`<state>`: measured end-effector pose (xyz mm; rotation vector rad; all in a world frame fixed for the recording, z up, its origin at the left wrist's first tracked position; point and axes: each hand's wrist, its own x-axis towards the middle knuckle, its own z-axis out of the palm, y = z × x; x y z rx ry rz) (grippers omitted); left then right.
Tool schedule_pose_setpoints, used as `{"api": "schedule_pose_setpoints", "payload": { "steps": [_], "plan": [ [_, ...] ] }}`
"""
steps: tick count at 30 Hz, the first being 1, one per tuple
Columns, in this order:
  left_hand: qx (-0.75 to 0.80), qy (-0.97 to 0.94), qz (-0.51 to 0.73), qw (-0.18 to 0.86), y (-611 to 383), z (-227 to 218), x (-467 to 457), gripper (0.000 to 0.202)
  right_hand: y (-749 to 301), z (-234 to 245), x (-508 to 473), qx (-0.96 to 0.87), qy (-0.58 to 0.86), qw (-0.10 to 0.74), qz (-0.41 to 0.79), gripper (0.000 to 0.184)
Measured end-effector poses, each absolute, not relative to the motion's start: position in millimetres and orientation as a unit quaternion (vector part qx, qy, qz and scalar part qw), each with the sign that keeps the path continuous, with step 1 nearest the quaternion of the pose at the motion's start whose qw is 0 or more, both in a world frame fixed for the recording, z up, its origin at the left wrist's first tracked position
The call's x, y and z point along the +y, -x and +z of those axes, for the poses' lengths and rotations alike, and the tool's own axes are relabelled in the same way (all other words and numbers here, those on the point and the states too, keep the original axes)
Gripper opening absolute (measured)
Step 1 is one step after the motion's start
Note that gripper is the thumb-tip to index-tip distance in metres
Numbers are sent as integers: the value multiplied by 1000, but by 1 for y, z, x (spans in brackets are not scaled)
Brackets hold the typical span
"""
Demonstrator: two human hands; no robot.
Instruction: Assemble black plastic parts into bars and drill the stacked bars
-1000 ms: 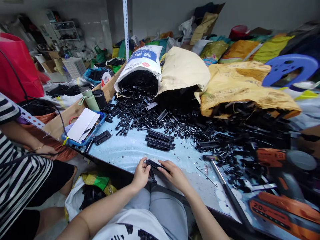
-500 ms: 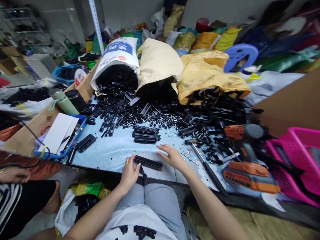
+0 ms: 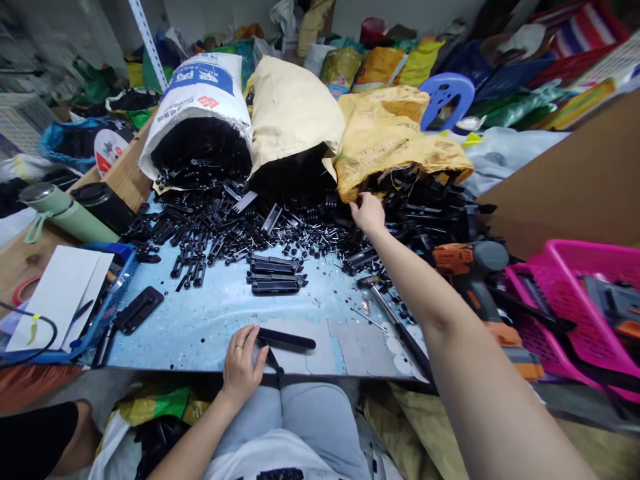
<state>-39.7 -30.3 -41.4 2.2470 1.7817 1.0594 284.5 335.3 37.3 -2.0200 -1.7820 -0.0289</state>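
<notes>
My left hand (image 3: 242, 363) rests at the near table edge, fingers curled onto the end of a long black plastic part (image 3: 287, 341) that lies flat, with a thin black piece angled down from it. My right hand (image 3: 369, 213) is stretched far out to the pile of black plastic parts (image 3: 425, 207) spilling from the yellow sack (image 3: 395, 143); its fingers are bent down into the pile and what they touch is hidden. A small stack of assembled black parts (image 3: 275, 273) lies mid-table between the two hands.
White sack (image 3: 197, 100) and beige sack (image 3: 293, 113) spill black pieces at the back. A hammer (image 3: 395, 320) and orange drill (image 3: 475, 267) lie right, beside a pink basket (image 3: 575, 300). Blue tray (image 3: 107, 300) with paper, a green bottle (image 3: 65, 213) left. Another person's leg (image 3: 45, 433) is at lower left.
My right hand left the black part and reached forward to the pile by the yellow sack. The view swung right and down. My left hand stays on the part.
</notes>
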Motion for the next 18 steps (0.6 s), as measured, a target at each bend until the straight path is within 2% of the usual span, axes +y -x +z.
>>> {"api": "schedule_pose_setpoints", "payload": {
  "steps": [4, 9, 14, 18],
  "plan": [
    [586, -733, 342, 45, 39, -42, -29, 46, -288, 38, 383, -536, 822, 195, 5, 47],
    [583, -739, 334, 60, 38, -43, -28, 49, -291, 33, 402, -515, 835, 193, 25, 61],
    [587, -733, 337, 69, 40, -36, -30, 45, -291, 39, 376, -517, 831, 199, 46, 46],
    [564, -764, 303, 82, 34, -18, -22, 39, -288, 37, 318, -544, 808, 208, 93, 39]
  ]
}}
